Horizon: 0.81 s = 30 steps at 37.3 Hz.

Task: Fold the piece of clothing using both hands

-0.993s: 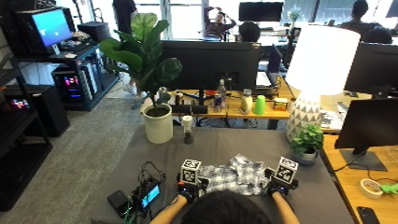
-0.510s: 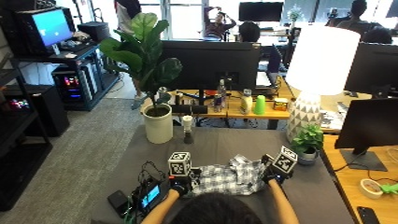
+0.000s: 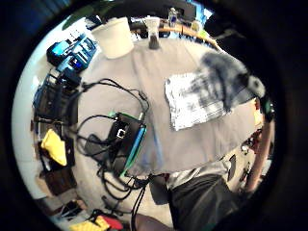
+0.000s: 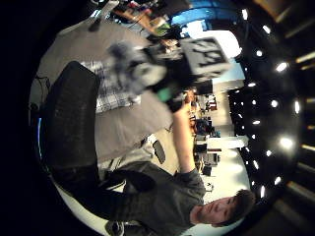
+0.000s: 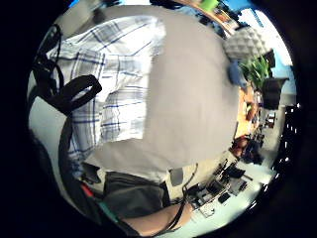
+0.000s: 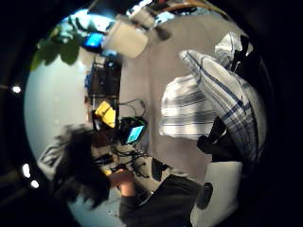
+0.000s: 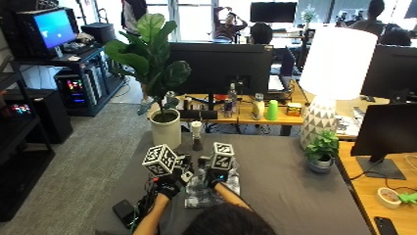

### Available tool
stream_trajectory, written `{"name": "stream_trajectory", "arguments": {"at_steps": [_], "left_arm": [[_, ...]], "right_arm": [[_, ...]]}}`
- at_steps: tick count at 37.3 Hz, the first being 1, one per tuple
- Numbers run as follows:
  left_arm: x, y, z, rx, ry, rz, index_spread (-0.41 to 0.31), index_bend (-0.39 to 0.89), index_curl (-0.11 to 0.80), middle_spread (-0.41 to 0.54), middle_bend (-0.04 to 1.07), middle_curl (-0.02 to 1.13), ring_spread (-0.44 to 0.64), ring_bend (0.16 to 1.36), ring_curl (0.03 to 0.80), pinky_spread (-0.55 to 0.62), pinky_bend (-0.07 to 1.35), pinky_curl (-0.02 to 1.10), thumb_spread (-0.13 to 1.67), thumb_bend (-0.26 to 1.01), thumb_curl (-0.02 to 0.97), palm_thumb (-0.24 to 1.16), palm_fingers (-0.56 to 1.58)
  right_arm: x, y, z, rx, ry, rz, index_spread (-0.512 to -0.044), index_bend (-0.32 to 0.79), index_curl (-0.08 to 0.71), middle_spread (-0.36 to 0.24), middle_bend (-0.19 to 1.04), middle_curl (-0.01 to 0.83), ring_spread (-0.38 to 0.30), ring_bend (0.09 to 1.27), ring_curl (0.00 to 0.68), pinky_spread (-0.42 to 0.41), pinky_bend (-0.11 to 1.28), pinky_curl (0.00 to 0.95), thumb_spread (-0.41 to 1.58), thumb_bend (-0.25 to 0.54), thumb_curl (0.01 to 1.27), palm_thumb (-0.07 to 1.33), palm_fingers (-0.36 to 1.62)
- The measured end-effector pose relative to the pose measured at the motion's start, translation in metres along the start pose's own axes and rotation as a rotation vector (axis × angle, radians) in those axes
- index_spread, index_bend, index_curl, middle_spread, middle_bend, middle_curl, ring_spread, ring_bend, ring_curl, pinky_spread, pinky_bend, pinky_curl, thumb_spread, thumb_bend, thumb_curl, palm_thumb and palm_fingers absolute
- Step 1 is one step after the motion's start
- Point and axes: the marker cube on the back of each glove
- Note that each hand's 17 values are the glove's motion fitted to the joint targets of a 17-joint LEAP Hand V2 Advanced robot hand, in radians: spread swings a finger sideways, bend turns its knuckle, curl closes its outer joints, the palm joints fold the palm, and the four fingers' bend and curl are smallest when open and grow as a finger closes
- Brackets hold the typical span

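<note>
Shirt point(image 7: 212, 188) on table point(image 7: 287, 191): soft, light, limp. Right hand point(image 7: 218, 176) pinches raised fold; left hand point(image 7: 171, 183) beside shirt, grip unclear. Take hold at edges.

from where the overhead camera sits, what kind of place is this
Most likely an open-plan office. Desks carry computer monitors, other people sit at workstations farther back, and a potted plant and a white lamp stand by the grey table.
</note>
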Motion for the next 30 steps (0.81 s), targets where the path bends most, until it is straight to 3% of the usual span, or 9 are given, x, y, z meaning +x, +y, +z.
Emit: {"name": "stream_trajectory", "arguments": {"at_steps": [3,7,11,17,20,23,30], "left_arm": [[0.000,0.007,-0.014,0.038,0.009,-0.008,-0.059,0.17,0.366,0.126,0.14,0.27,0.18,0.58,0.356,0.22,0.39,0.37,1.47,0.01,0.185,0.13,0.28],[-0.004,0.016,-0.021,0.038,0.015,-0.013,-0.058,0.17,0.366,0.129,0.16,0.28,0.18,0.57,0.348,0.21,0.38,0.36,1.49,0.02,0.187,0.15,0.29],[-0.012,0.021,-0.020,0.012,0.010,-0.023,-0.057,0.17,0.366,0.132,0.16,0.27,0.19,0.57,0.344,0.21,0.38,0.36,1.50,0.02,0.186,0.16,0.30],[-0.013,0.026,-0.021,0.004,0.015,-0.044,-0.048,0.15,0.357,0.134,0.16,0.28,0.19,0.58,0.343,0.21,0.39,0.36,1.51,0.02,0.186,0.16,0.29],[-0.014,0.024,-0.019,-0.004,0.005,-0.056,-0.047,0.15,0.354,0.134,0.16,0.28,0.20,0.58,0.340,0.21,0.39,0.36,1.51,0.02,0.185,0.16,0.29],[-0.015,0.019,-0.015,-0.015,-0.025,-0.077,-0.045,0.15,0.351,0.135,0.16,0.28,0.20,0.59,0.340,0.22,0.39,0.36,1.51,0.02,0.185,0.16,0.29],[-0.012,0.004,-0.017,-0.046,-0.123,-0.122,-0.044,0.15,0.346,0.145,0.16,0.28,0.20,0.59,0.336,0.22,0.39,0.36,1.51,0.01,0.186,0.16,0.29]], "right_arm": [[-0.047,0.009,0.046,-0.119,-0.010,-0.043,-0.207,0.11,0.238,-0.140,0.44,0.531,-0.231,0.74,0.493,-0.242,0.75,0.489,0.53,-0.026,0.63,1.03,1.19],[-0.092,0.054,0.079,-0.294,-0.038,-0.052,-0.210,0.07,0.228,-0.139,0.42,0.529,-0.232,0.75,0.497,-0.250,0.77,0.494,0.50,-0.032,0.64,1.02,1.15],[-0.101,0.060,0.085,-0.201,-0.064,-0.080,-0.209,-0.04,0.169,-0.123,0.36,0.515,-0.225,0.76,0.499,-0.255,0.86,0.509,0.59,-0.042,0.64,0.96,1.00],[-0.085,0.052,0.042,-0.140,-0.240,-0.140,-0.207,-0.06,0.101,-0.098,0.38,0.515,-0.204,0.81,0.504,-0.253,0.87,0.500,0.88,-0.066,0.58,0.79,0.99],[-0.059,0.027,0.030,-0.106,-0.257,-0.122,-0.208,-0.04,0.081,-0.084,0.36,0.509,-0.193,0.81,0.499,-0.246,0.86,0.489,0.98,-0.048,0.55,0.74,0.97],[-0.019,-0.004,0.010,-0.058,-0.236,-0.097,-0.207,0.00,0.077,-0.073,0.35,0.504,-0.176,0.80,0.495,-0.220,0.83,0.479,1.06,-0.030,0.52,0.71,0.95],[0.064,-0.008,-0.077,0.036,-0.084,0.037,-0.205,0.06,0.089,-0.057,0.34,0.494,-0.152,0.76,0.471,-0.180,0.75,0.448,1.19,0.005,0.49,0.76,0.94]]}}
